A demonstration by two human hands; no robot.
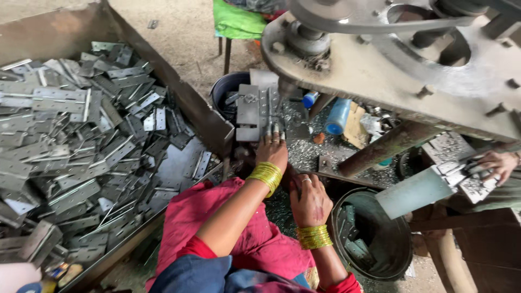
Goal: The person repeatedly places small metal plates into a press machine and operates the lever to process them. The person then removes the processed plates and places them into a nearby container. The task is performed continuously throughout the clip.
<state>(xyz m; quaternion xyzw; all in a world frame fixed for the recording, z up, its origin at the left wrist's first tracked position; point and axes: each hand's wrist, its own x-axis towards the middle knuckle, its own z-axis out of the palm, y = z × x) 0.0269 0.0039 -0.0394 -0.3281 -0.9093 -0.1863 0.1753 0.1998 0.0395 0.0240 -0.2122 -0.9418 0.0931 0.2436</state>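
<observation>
My left hand (271, 149), with gold bangles at the wrist, reaches forward, its fingertips on a grey metal hinge (255, 111) that lies flat under the press machine (380, 70). My right hand (309, 201), also with gold bangles, rests palm down nearer to me on the edge of the work bed (325, 176). Its fingers are curled, and nothing shows in them. A red cloth covers my lap below both arms.
A big metal tray (206, 116) on the left is heaped with grey hinges (81, 135). A round bucket (399, 244) holding a few hinges stands at the right, a dark bucket (225, 89) farther back. Another person's hand (496, 163) holds metal parts at the right edge. Blue cylinders (337, 116) lie among metal chips.
</observation>
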